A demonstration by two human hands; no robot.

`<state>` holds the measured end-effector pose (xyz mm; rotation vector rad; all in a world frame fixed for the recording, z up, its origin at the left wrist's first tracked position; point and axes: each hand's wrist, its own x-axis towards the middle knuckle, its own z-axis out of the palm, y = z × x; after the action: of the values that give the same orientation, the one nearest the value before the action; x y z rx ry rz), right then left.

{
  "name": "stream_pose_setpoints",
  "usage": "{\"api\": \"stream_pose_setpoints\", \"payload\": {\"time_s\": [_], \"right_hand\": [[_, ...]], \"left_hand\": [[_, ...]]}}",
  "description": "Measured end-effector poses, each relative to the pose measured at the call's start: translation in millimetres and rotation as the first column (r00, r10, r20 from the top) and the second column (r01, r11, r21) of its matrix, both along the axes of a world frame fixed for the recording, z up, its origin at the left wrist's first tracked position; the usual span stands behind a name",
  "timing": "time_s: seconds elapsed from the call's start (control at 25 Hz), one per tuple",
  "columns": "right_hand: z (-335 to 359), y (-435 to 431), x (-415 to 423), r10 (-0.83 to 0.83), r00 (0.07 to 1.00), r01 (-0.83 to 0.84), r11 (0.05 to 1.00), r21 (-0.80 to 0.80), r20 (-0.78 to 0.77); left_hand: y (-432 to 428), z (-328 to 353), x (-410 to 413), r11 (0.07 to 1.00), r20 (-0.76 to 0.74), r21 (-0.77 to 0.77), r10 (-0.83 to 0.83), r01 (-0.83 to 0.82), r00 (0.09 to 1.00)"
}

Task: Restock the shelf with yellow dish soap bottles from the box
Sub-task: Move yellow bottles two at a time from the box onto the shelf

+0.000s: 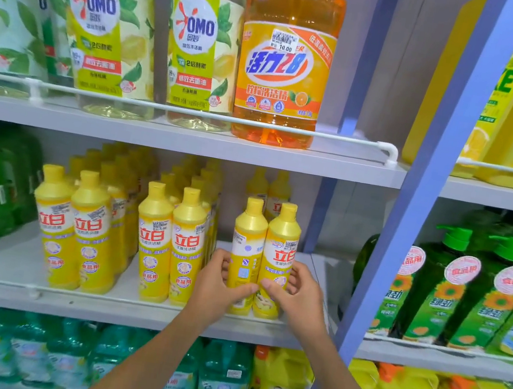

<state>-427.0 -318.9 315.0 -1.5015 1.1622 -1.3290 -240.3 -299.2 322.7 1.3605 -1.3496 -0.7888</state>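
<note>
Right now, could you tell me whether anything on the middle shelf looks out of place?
Yes: in the rightmost front pair, the left bottle shows its back label, while the right bottle and the other yellow bottles show the front logo. Nothing looks spilled or damaged.

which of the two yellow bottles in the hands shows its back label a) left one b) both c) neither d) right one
a: the left yellow bottle, gripped by the left hand, shows small print and no logo; the right yellow bottle, in the right hand, shows red brand characters.
</note>
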Motion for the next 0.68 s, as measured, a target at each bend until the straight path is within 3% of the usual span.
{"api": "stream_pose_setpoints", "payload": {"time_s": [0.16, 0.28, 0.44, 0.68], "right_hand": [[-5, 4, 5, -0.06, 0.998, 0.061, 0.998, -0.015, 0.023], [-2, 3, 0, -0.028, 0.999, 0.028, 1.0, 0.01, -0.035], [-8, 8, -11, 0.024, 0.987, -0.017, 0.999, 0.048, -0.159], [-3, 6, -6, -0.043, 0.949, 0.046, 0.999, 0.002, -0.313]], "left_hand": [[-3, -14, -6, 1.0, 0.098, 0.029, 0.0, -0.003, 0.995], [-7, -19, 8, 0.983, 0.151, 0.101, -0.168, 0.154, 0.974], [-2, -15, 24, 0.932, 0.085, 0.149, -0.345, 0.33, 0.935], [-8, -14, -6, 0.996, 0.313, 0.046, 0.055, -0.073, 0.948]]}}
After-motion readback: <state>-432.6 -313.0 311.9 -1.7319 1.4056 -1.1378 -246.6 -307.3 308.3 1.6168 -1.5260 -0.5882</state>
